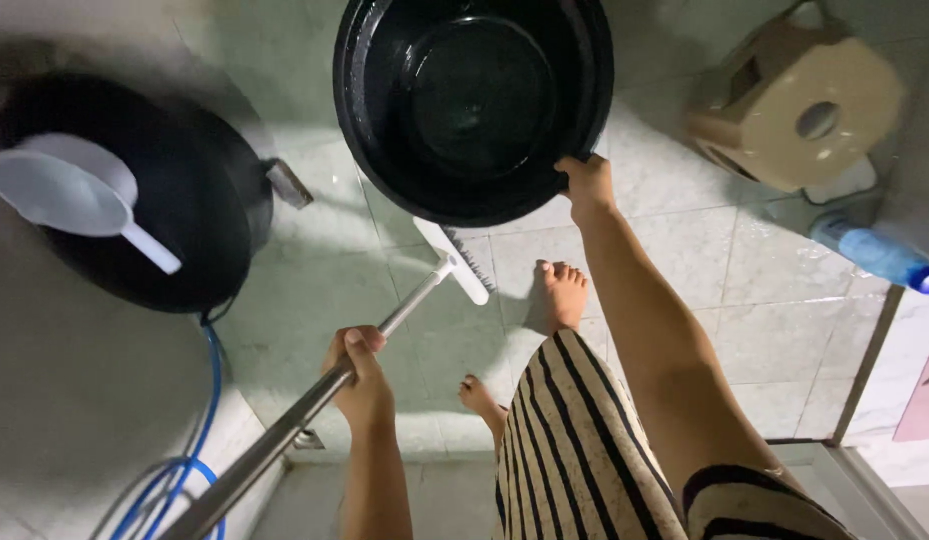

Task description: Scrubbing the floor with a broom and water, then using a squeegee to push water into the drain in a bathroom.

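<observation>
You are gripping the brush handle (285, 425) in your closed left hand (360, 375) while your right hand (585, 183) is pinching the near rim of the black basin (385, 130) on the wet floor (685, 250), far ahead of your feet.

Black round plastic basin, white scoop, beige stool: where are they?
Black round plastic basin (390, 150): head view, left inner wall.
White plastic scoop (50, 192): head view, bowl.
Beige plastic stool (775, 125): head view, seat top.

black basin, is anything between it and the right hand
No, nothing visible. The right hand already grips the near rim of the black basin. The brush head lies just below the basin, on a pole held by the left hand.
</observation>
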